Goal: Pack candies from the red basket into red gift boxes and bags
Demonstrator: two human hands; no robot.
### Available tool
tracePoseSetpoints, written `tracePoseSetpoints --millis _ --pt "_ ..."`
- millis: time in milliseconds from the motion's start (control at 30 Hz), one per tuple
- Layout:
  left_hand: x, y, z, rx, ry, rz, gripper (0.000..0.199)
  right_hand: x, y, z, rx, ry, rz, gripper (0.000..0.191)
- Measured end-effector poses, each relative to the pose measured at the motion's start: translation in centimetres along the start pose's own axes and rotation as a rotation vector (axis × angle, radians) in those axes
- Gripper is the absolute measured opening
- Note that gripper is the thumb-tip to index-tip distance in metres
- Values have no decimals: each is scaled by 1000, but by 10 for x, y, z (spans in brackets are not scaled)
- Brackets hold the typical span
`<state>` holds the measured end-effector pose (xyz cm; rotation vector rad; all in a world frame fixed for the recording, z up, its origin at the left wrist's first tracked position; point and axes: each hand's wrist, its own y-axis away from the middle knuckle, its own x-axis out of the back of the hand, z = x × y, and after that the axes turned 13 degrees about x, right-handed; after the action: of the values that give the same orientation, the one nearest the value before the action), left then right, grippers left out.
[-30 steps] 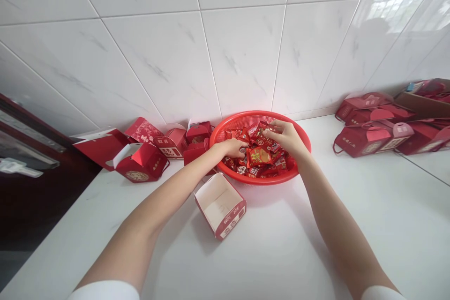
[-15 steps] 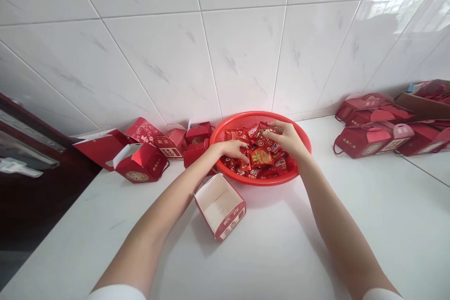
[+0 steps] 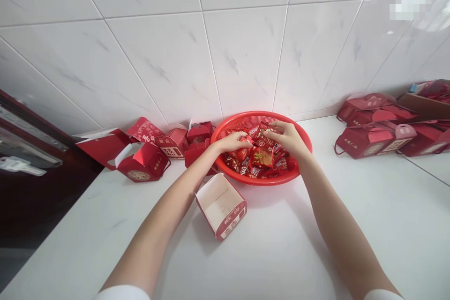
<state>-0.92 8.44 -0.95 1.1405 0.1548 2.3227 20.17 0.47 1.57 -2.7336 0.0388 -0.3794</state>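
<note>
1. White tiled wall (image 3: 246,56) behind, white worktop (image 3: 281,253) below.
2. My left hand (image 3: 231,142): thumb and fingers closed round a red packet (image 3: 243,153), over the left part of the basket.
3. My right hand (image 3: 286,137): fingertips bunched among packets, right part of the basket; can't tell if it grips one.
4. Wrapped packets (image 3: 262,157) heaped between and under both hands, inside the red basket (image 3: 260,181), which stands near the wall.
5. Open box (image 3: 220,199), white inside, on the worktop just in front of the basket, beside my left forearm.
6. Further left: red boxes (image 3: 142,161), nearest one with its top open.
7. Far right: handled red boxes (image 3: 367,141) grouped beside a brown carton (image 3: 418,103).
</note>
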Motion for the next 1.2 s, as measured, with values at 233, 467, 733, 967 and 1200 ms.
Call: tracePoseSetpoints --millis 233,467,733,967,1200 --pt "2 14 7 -91 250 -21 53 1 -1 -2 -36 -13 -3 26" --pt "3 19 8 -51 571 -121 61 1 -3 1 -56 6 -20 25" --pt "2 19 7 -71 537 -124 59 1 -3 1 -33 27 -87 24" --pt "5 16 5 -89 296 -162 37 2 -5 1 -18 63 -80 23" --pt "6 19 7 -79 82 -259 42 1 -6 2 -7 70 -107 18"
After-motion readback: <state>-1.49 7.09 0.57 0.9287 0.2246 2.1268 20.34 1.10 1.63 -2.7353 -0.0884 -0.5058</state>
